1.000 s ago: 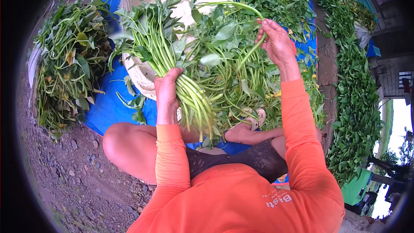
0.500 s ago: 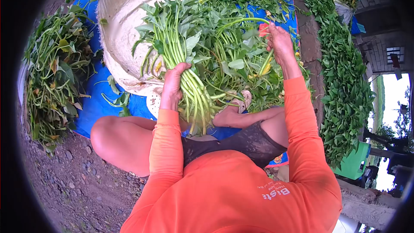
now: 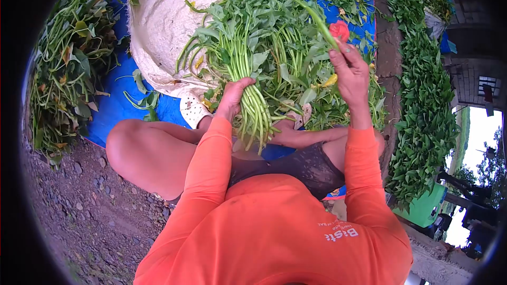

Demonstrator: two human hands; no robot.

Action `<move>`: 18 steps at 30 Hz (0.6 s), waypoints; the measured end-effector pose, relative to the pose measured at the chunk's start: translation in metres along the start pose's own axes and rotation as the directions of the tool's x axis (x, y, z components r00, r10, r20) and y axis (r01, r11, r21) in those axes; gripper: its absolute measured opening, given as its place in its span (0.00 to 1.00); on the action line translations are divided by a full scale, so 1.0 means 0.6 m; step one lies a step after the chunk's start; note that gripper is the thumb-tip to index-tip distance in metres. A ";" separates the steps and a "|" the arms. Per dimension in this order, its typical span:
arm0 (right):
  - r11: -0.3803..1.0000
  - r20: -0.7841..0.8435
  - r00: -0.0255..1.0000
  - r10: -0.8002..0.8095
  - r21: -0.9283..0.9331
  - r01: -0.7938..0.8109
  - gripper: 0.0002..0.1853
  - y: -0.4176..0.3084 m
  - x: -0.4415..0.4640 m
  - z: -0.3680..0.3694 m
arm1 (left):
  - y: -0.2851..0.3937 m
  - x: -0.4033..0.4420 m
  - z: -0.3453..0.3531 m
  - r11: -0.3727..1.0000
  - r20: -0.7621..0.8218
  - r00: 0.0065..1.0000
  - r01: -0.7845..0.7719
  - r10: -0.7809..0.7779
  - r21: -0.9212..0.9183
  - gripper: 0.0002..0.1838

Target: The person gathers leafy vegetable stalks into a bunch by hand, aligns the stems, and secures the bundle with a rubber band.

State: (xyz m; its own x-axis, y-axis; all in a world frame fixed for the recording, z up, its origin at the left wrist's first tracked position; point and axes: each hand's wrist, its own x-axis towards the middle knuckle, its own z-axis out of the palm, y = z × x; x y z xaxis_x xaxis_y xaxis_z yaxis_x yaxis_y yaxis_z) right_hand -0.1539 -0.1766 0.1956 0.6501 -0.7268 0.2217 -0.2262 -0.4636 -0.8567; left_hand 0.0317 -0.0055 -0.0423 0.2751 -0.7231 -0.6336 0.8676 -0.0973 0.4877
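My left hand (image 3: 233,97) is closed around the stalks of a thick bunch of water spinach (image 3: 243,55). Its leaves point away from me and the cut stalk ends hang over my lap. To the right, my right hand (image 3: 353,76) pinches a single water spinach stem (image 3: 318,20) between thumb and fingers. That stem slants up and left, its leafy tip over the loose water spinach (image 3: 301,66) heaped in front of me. A crumpled red item (image 3: 339,31) shows just beyond my right fingertips; I cannot tell whether they touch it.
A pale woven sack (image 3: 158,31) lies on the blue tarp (image 3: 119,84) ahead. Piled greens (image 3: 71,74) stand at the left, and a long row of leafy bunches (image 3: 422,105) runs along the right. My crossed legs and perforated clogs (image 3: 193,110) border the heap.
My right hand has come slightly nearer, and its stem has swung from arching leftward to slanting upward. The bunch stays in my left hand. The whole view has shifted a little.
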 end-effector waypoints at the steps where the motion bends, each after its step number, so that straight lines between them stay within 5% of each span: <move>1: 0.958 0.007 0.988 -0.155 -0.243 0.152 0.18 -0.005 0.000 0.020 | 0.001 -0.002 0.005 1.000 0.003 1.000 0.002 -0.002 -0.005 0.10; 5: 0.975 0.289 0.955 0.058 -0.220 0.007 0.19 0.104 -0.052 0.131 | -0.003 0.001 0.001 0.999 0.026 1.000 0.009 -0.008 -0.036 0.10; 6: 0.988 0.280 0.948 0.153 -0.016 -0.155 0.18 0.183 -0.079 0.169 | -0.007 0.007 -0.006 0.999 0.034 0.999 0.012 -0.010 -0.044 0.10; 8: 0.876 0.328 0.838 0.435 0.062 -0.479 0.19 0.172 -0.111 0.201 | -0.019 0.016 -0.018 0.995 0.060 0.998 0.038 -0.032 -0.096 0.09; 11: 0.736 0.353 0.721 0.596 0.118 -0.666 0.18 0.158 -0.129 0.213 | -0.029 0.020 -0.037 0.976 0.146 0.980 0.159 -0.137 -0.151 0.13; 15: 0.546 0.417 0.635 0.650 0.324 -0.773 0.13 0.168 -0.150 0.229 | -0.026 0.022 -0.039 0.936 0.246 0.933 0.307 -0.262 -0.169 0.16; 18: 0.493 0.268 0.627 0.732 0.427 -0.758 0.09 0.175 -0.163 0.240 | -0.037 0.036 -0.047 0.946 0.212 0.945 0.283 -0.248 -0.157 0.12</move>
State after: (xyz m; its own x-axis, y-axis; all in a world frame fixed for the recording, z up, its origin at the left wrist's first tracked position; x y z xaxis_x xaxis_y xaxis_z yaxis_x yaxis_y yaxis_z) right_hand -0.1367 -0.0812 0.0167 0.4364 -0.6591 -0.6125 -0.2940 0.5388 -0.7894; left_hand 0.0301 0.0002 -0.0837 -0.0426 -0.8043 -0.5927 0.9637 -0.1895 0.1880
